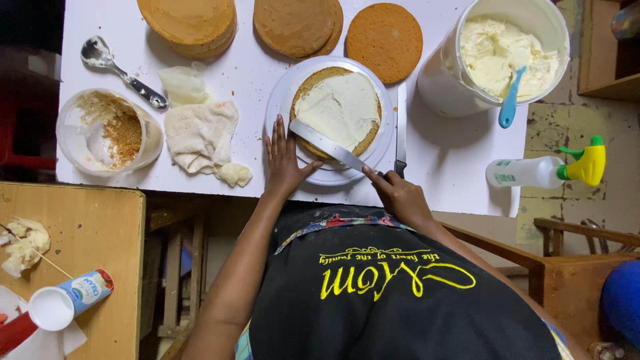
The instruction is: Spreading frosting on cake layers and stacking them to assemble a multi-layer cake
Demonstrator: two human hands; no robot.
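At the centre of the frame a round sponge cake layer, brown at the rim and covered with smooth pale cream, sits on a round white plate on the white table. The right hand is closed around the handle of a long flat metal spatula, whose blade lies across the lower left edge of the cake. The left hand rests flat with fingers spread against the plate's lower left rim, holding nothing. A second long knife lies just right of the plate. Along the top edge lie three stacks of bare brown cake rounds. At upper right stands one white plastic bucket of fluffy cream with a blue scraper in it. At left are one metal spoon, one crumb-smeared tub and crumpled paper
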